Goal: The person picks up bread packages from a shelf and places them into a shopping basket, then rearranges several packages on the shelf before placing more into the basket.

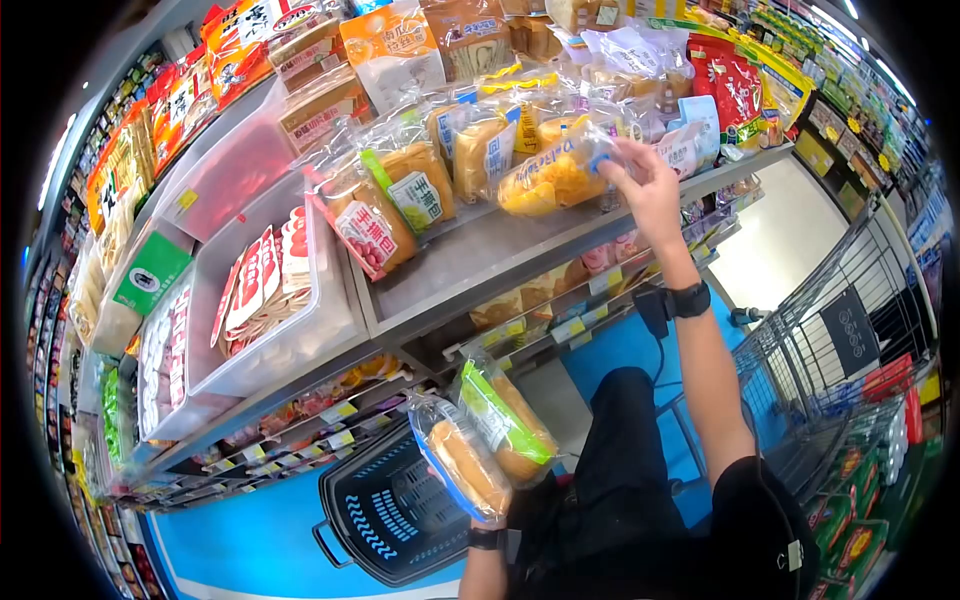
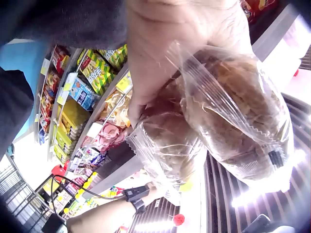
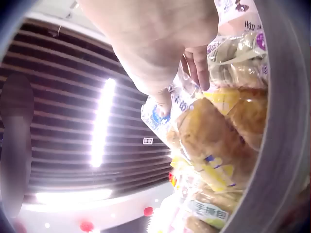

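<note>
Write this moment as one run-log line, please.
left hand: holds two bread packs | right hand: pinches yellow bread pack at shelf | basket: on floor | cart: right side

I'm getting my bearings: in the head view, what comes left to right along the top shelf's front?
Translucent bin, red-edged bread bag, green-striped bread bag, blue-marked bread bag, yellow bread bag, right hand.

Bright ceiling-light glare in 2 wrist views; head view edge-warped.
</note>
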A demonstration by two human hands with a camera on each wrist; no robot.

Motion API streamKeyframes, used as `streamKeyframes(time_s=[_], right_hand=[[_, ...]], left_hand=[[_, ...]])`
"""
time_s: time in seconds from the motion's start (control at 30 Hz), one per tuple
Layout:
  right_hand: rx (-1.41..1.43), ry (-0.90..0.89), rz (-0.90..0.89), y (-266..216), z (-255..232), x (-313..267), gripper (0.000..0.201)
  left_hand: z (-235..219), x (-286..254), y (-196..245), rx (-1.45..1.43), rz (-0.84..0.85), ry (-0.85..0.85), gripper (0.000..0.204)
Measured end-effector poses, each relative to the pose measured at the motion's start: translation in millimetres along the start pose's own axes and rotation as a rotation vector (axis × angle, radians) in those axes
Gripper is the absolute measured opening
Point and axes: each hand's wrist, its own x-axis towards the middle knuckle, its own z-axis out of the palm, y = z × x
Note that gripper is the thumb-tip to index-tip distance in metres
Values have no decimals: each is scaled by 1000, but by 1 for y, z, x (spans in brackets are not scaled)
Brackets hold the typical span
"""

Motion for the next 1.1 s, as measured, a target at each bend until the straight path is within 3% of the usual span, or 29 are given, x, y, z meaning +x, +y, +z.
streamKeyframes(time_s=[0.1,0.17,0.3,0.37,0.43,0.5,0.53,0.57,0.63,0.7,0.77,0.83,0.9,0.97,1.03,1.1], right_hand=[[-7,-36,5,-21,18,11,45],[-42,-60,-88,-5,29,19,53],[-126,-375,-99,5,61,16,63],[-162,-537,61,-1,68,7,69],[-161,-534,21,-17,72,8,63],[-273,-420,-12,-22,72,12,54],[-433,-343,-93,-14,70,22,51],[-505,-219,-327,-34,67,25,57],[-889,-120,-654,-30,57,48,68],[-1012,-210,-660,-27,48,67,73],[-1144,-288,-663,-24,44,82,78],[-1111,-568,-372,-21,47,96,85],[-1166,-630,-305,-38,56,94,84],[-1217,-701,-235,-42,63,84,83],[-1136,-567,-631,-34,63,71,82],[-1092,-566,-689,-43,65,61,77]], left_hand=[[0,0,-2,-43,-16,-18,76],[0,0,-2,-58,-26,-27,74],[-3,-3,-5,-89,-47,-63,72],[-3,-4,-5,-103,-57,-74,71],[-4,-5,-6,-112,-70,-85,69],[-5,-5,-6,-118,-82,-94,68],[-5,-4,-7,-115,-89,-96,68],[-6,-3,-7,-114,-95,-100,67],[-8,-1,-7,-112,-115,-108,66],[-8,-3,-6,-94,-148,-129,66],[-4,-3,-10,-41,69,60,65],[0,-1,-6,-90,17,43,66],[3,-3,-3,-167,-97,-2,67],[-2,-8,-6,-141,-96,-29,68],[-4,-12,-7,-118,-95,-61,69],[-4,-14,-7,-151,-118,-91,72]])
